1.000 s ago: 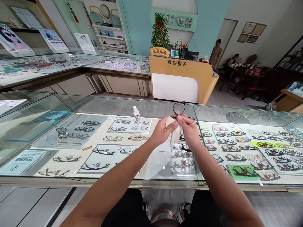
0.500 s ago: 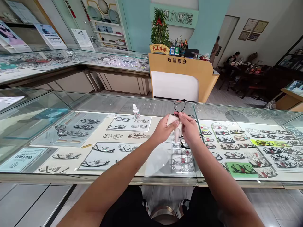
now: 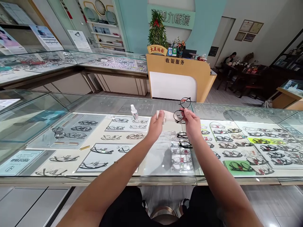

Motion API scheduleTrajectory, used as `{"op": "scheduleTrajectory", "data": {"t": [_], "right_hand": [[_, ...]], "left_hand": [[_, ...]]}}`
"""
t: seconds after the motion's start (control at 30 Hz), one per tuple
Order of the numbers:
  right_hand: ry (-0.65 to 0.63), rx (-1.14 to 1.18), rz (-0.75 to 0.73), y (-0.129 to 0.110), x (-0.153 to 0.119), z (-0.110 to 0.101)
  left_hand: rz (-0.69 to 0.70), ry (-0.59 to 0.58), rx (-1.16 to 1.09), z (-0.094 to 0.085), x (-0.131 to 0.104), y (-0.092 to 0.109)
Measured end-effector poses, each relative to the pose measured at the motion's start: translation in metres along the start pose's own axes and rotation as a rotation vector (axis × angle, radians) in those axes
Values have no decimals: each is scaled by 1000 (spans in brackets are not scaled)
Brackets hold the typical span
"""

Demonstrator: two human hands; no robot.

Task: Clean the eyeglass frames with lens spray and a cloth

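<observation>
Pinched in my right hand (image 3: pixel 193 123) is a pair of round black eyeglasses (image 3: pixel 179 115), tilted so one lens stands above the other over the glass counter. My left hand (image 3: pixel 156 125) is closed on a pale cleaning cloth (image 3: pixel 169 116), whose loose end reaches toward the lower lens. I cannot tell whether the cloth touches that lens. On the counter top, left of my hands, a small white spray bottle (image 3: pixel 134 112) stands upright.
The glass display counter (image 3: pixel 156 179) holds rows of eyeglasses beneath its top. Beyond it stands a wooden cashier desk (image 3: pixel 208 71) with a potted plant (image 3: pixel 157 31). A person (image 3: pixel 230 58) sits at a dark table at the back right.
My left hand has moved left, drawing the cloth off the eyeglasses so both lenses now show. My right hand has shifted slightly right with the eyeglasses.
</observation>
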State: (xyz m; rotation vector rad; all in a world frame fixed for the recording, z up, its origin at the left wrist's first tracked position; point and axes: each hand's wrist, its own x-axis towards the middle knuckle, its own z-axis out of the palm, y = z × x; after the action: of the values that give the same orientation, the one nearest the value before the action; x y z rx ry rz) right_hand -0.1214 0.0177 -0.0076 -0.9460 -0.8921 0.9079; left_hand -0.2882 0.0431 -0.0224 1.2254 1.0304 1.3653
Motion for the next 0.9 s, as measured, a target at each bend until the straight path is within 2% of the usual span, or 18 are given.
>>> {"op": "scheduleTrajectory", "data": {"t": [0.17,0.27,0.4,0.5,0.57,0.7,0.8,0.9], "right_hand": [[17,-42,-65,-6,11,-14],[-3,-71,-128,-9,14,-18],[-30,-131,-191,-12,15,-21],[-40,-139,-200,-14,15,-21],[-49,-154,-218,-16,14,-20],[-79,-246,-306,-22,12,-18],[-131,-336,-403,-26,7,-15],[-179,-493,-497,-26,1,-9]], "left_hand": [[-145,83,-115,-24,34,-5],[-192,120,-20,-38,48,-7],[-162,104,135,-50,53,-10],[-217,105,81,-49,52,-6],[-281,75,-45,-45,51,-1],[-435,-42,-333,-37,42,17],[-580,-131,-382,-30,32,26],[-692,-248,-380,-26,24,27]]}}
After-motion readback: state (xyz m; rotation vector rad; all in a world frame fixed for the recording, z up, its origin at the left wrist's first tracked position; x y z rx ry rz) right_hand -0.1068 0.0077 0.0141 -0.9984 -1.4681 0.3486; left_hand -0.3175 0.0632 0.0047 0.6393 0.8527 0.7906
